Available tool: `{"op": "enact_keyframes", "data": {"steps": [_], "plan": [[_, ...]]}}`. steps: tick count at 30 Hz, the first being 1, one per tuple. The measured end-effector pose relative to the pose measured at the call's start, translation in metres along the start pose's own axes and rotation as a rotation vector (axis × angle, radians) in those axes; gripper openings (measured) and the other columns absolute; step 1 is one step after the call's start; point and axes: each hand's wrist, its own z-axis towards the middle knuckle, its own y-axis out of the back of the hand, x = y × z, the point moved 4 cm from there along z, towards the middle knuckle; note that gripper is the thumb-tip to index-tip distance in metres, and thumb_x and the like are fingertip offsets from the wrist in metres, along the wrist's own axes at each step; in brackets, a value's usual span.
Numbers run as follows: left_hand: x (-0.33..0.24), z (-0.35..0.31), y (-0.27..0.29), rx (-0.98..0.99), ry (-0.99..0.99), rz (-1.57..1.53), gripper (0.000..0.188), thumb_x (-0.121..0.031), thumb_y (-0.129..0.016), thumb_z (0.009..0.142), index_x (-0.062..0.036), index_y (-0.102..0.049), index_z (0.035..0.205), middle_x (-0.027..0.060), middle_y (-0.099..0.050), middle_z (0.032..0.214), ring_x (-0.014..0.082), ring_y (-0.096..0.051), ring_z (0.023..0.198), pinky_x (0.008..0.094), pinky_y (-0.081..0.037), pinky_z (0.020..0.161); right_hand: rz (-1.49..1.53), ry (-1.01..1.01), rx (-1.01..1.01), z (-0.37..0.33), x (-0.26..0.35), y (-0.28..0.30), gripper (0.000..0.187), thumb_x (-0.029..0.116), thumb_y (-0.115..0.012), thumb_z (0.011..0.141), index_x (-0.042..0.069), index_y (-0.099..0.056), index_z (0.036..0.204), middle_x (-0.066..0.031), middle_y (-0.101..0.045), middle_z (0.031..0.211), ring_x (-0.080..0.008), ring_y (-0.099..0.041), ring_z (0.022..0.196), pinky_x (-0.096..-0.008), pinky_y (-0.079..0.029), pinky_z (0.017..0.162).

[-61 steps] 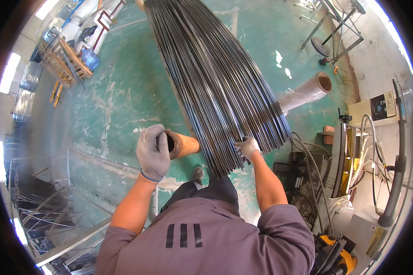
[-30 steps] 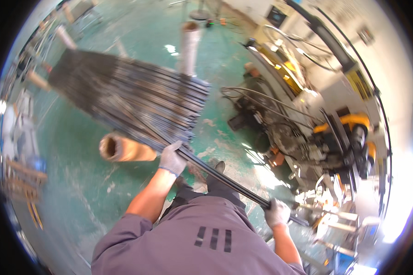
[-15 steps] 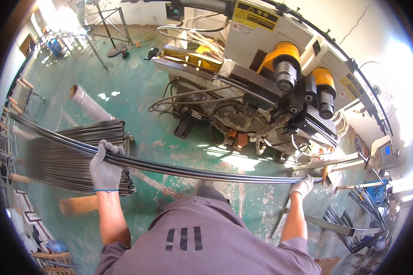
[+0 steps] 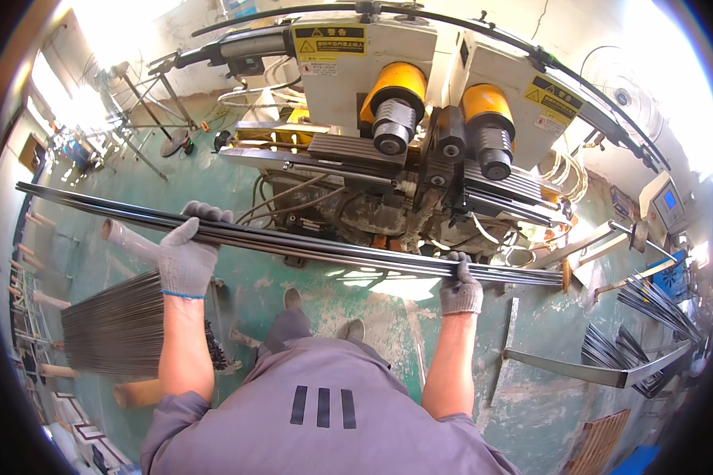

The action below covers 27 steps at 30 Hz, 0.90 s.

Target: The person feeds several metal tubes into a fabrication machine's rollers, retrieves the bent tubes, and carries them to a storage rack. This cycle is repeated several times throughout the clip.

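A bundle of several long, thin, dark metal rods (image 4: 333, 250) spans the view in front of me, its left end slightly farther away than its right. My left hand (image 4: 188, 261), in a pale knitted glove, is closed round the bundle left of its middle. Toward the right end, my right hand (image 4: 461, 291), gloved alike, also grips it, with the thumb and fingers up around the rods. Both arms stretch forward, and the bundle passes before the lower part of a large machine (image 4: 364, 150).
The machine carries two orange cylinders (image 4: 487, 107) with steel ends. At left lies a big stack of similar rods (image 4: 115, 321), near a cardboard tube (image 4: 139, 393) and a wrapped roll (image 4: 131, 241). More rods (image 4: 610, 348) sit on a metal frame at right, below a control box (image 4: 664, 202).
The bundle has been lifted off over the left stack toward the machine. My right hand has slid or moved leftward along it, closer to my left hand. My view has shifted rightward.
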Motion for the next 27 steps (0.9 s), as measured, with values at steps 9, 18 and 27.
{"op": "enact_keyframes", "data": {"steps": [9,18,27], "plan": [[-0.015,0.055,0.033,-0.111,-0.045,0.084,0.023,-0.022,-0.063,0.105,0.0012,-0.062,0.108,0.0133,-0.067,0.100,0.0332,-0.065,0.101,0.0546,-0.049,0.110,-0.092,0.145,-0.143,0.069,0.057,-0.020,0.012,0.011,-0.074,0.099,0.003,-0.073,0.109,-0.0102,-0.077,0.101,-0.0245,-0.074,0.095,-0.0396,-0.063,0.088],[-0.045,0.174,0.151,-0.331,-0.105,0.008,0.027,-0.021,-0.055,0.110,0.0045,-0.061,0.104,0.0167,-0.067,0.096,0.0341,-0.065,0.093,0.0520,-0.055,0.101,-0.301,0.314,-0.188,0.074,0.076,-0.100,0.017,0.019,-0.070,0.104,0.003,-0.072,0.107,-0.0108,-0.077,0.099,-0.0251,-0.074,0.089,-0.0408,-0.064,0.078],[-0.012,0.306,0.192,-0.272,0.025,0.010,0.025,-0.021,-0.057,0.109,0.0031,-0.064,0.106,0.0177,-0.069,0.100,0.0349,-0.068,0.099,0.0527,-0.055,0.105,-0.350,0.237,-0.044,0.045,-0.096,-0.208,0.021,0.010,-0.071,0.099,0.002,-0.065,0.118,-0.0111,-0.072,0.106,-0.0266,-0.072,0.092,-0.0411,-0.062,0.081]]}}
